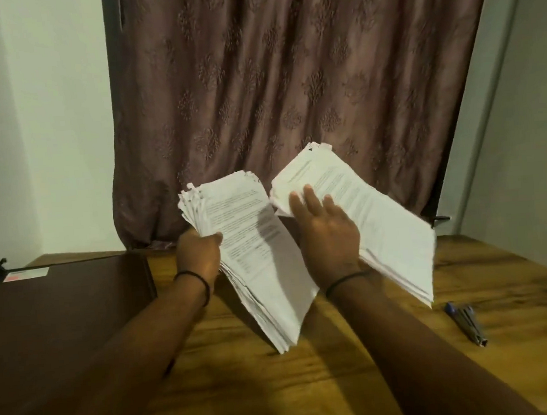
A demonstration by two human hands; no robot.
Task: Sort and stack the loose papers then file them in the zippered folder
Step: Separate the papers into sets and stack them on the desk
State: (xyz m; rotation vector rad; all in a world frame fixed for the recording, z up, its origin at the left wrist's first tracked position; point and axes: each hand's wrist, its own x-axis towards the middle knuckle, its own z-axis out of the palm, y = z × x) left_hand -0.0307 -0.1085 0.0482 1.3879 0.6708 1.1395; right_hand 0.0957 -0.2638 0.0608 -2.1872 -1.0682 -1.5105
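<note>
There are two stacks of papers, both held above the tabletop (pixel 344 381). The left hand (pixel 200 252) has its grip closed on the left stack (pixel 252 241). The right hand (pixel 326 232) lies with fingers spread on the right stack (pixel 380 215); its thumb is hidden. One dark folder (pixel 61 315) lies at the left, two pens (pixel 467 323) at the right.

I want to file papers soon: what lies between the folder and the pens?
In the head view, between folder and pens: bare table, both forearms, and the left stack held above.

matt paper stacks (pixel 255 241), grained wood table (pixel 343 365)
</note>
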